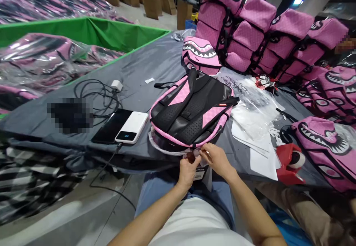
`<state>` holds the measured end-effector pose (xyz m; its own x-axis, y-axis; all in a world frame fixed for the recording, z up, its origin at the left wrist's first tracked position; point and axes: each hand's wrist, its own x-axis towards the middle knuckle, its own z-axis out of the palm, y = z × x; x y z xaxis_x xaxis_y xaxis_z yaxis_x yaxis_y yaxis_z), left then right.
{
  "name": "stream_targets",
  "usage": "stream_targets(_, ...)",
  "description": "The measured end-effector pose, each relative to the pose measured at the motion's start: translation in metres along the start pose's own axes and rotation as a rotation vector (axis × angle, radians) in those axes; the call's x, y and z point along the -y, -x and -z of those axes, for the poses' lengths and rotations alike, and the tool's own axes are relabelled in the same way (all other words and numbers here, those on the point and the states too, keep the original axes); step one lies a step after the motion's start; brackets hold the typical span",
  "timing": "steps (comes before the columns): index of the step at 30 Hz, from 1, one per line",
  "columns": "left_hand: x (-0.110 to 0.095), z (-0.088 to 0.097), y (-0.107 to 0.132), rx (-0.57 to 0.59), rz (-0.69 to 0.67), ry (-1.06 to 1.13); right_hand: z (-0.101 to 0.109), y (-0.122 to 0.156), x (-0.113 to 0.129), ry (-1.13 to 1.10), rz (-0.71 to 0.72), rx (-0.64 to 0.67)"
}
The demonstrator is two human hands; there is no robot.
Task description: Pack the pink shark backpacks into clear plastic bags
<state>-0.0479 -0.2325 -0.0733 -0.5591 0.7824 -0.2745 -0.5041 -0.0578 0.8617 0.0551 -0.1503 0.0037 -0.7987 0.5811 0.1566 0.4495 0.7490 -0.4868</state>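
A pink and black backpack [191, 114] lies on the grey-covered table with its padded back and shoulder straps facing up. Along its near edge shows a whitish plastic rim [167, 151], partly under it. My left hand [188, 171] is closed in a pinch just below that edge. Close beside it, my right hand [217, 159] pinches too, its fingertips at a small pale, translucent piece that I cannot make out. Below the fingers hangs a dark tag with a white label [199, 175]. What exactly each hand grips is hidden.
Left of the backpack lie a white power bank [132, 127], a black phone [107, 129] and coiled cables [97, 94]. Right are clear plastic bags [250, 101], white sheets [264, 160] and a red tape dispenser [289, 162]. Pink bags [247, 35] stand stacked behind; a green-lined bin [111, 35] holds wrapped ones.
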Motion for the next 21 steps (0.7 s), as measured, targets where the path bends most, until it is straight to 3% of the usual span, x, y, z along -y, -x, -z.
stream_targets(6,-0.006,0.004,0.006,0.133,-0.018,0.083,-0.006,-0.002,0.001,0.013,-0.021,-0.043)
stream_targets(9,-0.002,0.005,0.005,0.070,0.020,0.088,0.000,-0.002,-0.001,-0.054,-0.039,-0.037)
stream_targets(14,0.005,0.004,0.000,-0.006,0.082,0.124,0.005,-0.002,-0.011,-0.323,-0.051,0.030)
stream_targets(21,-0.005,0.007,0.000,-0.022,0.028,-0.021,-0.026,-0.018,-0.025,-0.815,-0.338,0.182)
